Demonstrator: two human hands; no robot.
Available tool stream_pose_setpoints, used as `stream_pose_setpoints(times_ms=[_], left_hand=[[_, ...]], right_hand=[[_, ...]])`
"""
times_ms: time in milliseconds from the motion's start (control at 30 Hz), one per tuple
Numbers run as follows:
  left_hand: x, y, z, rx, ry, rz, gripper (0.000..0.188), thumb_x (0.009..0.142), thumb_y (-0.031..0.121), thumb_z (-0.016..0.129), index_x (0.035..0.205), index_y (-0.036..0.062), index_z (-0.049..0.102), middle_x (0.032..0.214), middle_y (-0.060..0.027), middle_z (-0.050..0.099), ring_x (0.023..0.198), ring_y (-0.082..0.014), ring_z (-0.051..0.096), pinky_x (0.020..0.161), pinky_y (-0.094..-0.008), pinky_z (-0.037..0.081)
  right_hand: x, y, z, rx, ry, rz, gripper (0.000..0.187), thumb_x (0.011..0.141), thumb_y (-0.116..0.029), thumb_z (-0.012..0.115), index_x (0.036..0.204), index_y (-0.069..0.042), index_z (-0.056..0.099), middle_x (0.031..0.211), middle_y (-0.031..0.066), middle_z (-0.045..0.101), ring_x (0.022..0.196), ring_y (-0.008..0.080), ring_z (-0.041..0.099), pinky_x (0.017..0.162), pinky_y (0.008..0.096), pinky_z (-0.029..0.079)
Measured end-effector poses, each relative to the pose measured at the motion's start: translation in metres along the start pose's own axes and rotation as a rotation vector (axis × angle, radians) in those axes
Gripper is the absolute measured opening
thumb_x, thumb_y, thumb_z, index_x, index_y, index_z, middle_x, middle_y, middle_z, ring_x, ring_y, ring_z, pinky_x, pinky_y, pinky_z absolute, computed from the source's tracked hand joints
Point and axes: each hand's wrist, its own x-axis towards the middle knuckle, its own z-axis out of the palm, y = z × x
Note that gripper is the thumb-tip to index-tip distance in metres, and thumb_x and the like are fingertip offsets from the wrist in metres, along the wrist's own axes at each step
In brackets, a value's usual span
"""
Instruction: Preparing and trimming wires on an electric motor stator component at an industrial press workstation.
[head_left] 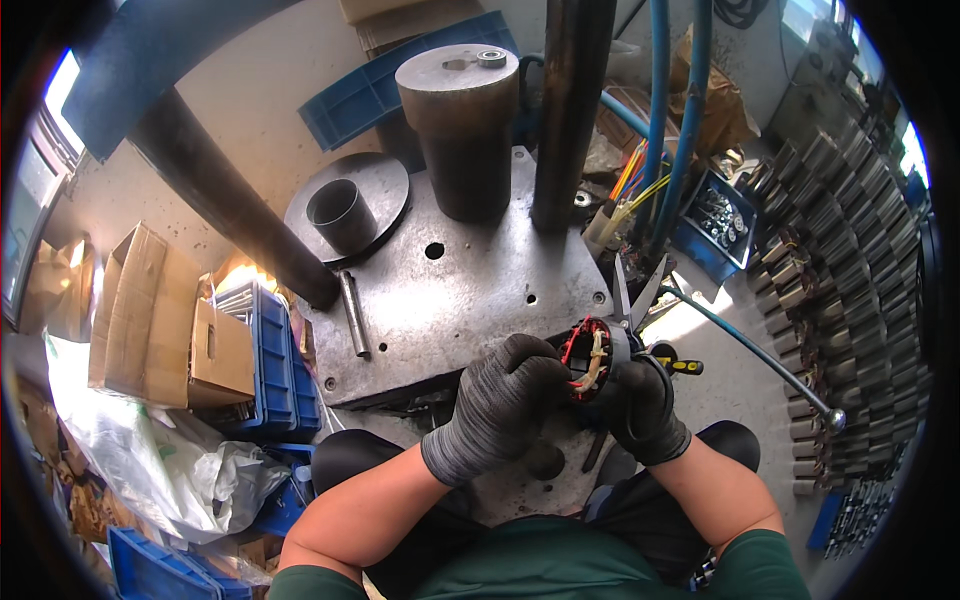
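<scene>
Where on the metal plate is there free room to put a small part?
The widest bare patch of the metal plate lies between the metal rod, the thick cylinder and the left hand, broken by holes. Crowded: back left, under the disc and short tube; beyond the right edge, wires and hoses.

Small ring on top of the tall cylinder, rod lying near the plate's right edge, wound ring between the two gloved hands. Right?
Rod is wrong: the head view shows it near the plate's left edge. Small ring on top of the tall cylinder, wound ring between left hand and right hand: fine.
</scene>
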Motion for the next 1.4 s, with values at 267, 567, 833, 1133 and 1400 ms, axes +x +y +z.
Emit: stream_pose_setpoints(times_ms=[267, 567, 833, 1133, 1400], left_hand=[[-0.010, -0.006, 0.011, -0.316, -0.010, -0.260, 0.027, 0.083, 0.008, 0.082, 0.106, 0.0050, 0.066, 0.109, -0.0155, 0.064, 0.097, -0.0335, 0.070, 0.084, -0.0416, 0.058], [0.000, -0.014, 0.015, -0.025, -0.079, -0.119, 0.039, 0.078, 0.017, 0.087, 0.109, 0.0039, 0.067, 0.129, -0.0174, 0.058, 0.122, -0.0395, 0.056, 0.097, -0.0458, 0.052], [0.010, -0.064, -0.006, 0.633, -0.153, -0.126, 0.044, 0.073, 0.014, 0.089, 0.112, 0.0086, 0.072, 0.135, -0.0197, 0.060, 0.128, -0.0388, 0.056, 0.104, -0.0442, 0.054], [0.011, -0.067, -0.001, 0.369, -0.185, -0.374, 0.040, 0.075, 0.018, 0.091, 0.108, 0.0035, 0.073, 0.151, -0.0273, 0.048, 0.138, -0.0436, 0.053, 0.114, -0.0456, 0.048], [0.014, -0.067, -0.003, 0.351, -0.242, -0.408, 0.041, 0.077, 0.017, 0.089, 0.112, 0.0023, 0.075, 0.153, -0.0289, 0.047, 0.138, -0.0446, 0.053, 0.114, -0.0457, 0.047]], right_hand=[[-0.002, 0.002, 0.010, 0.152, 0.022, 0.031, 0.054, 0.090, -0.037, 0.062, 0.125, 0.003, 0.067, 0.114, 0.0094, 0.073, 0.102, 0.0178, 0.068, 0.095, 0.0301, 0.052], [0.004, 0.007, 0.000, -0.069, 0.011, 0.059, 0.041, 0.100, -0.029, 0.059, 0.131, -0.002, 0.062, 0.112, 0.0091, 0.073, 0.103, 0.0190, 0.070, 0.092, 0.0324, 0.057], [-0.015, 0.023, -0.010, 0.200, 0.088, 0.202, 0.041, 0.106, -0.031, 0.058, 0.138, -0.006, 0.050, 0.089, 0.0116, 0.069, 0.073, 0.0211, 0.069, 0.068, 0.0343, 0.057], [-0.024, 0.037, -0.001, 0.183, -0.121, 0.392, 0.038, 0.106, -0.026, 0.056, 0.137, -0.004, 0.050, 0.077, 0.0103, 0.066, 0.057, 0.0176, 0.061, 0.053, 0.0302, 0.049], [-0.026, 0.044, -0.007, 0.325, -0.077, 0.490, 0.050, 0.100, -0.034, 0.065, 0.139, -0.005, 0.053, 0.078, 0.0111, 0.069, 0.059, 0.0189, 0.066, 0.054, 0.0293, 0.053]])
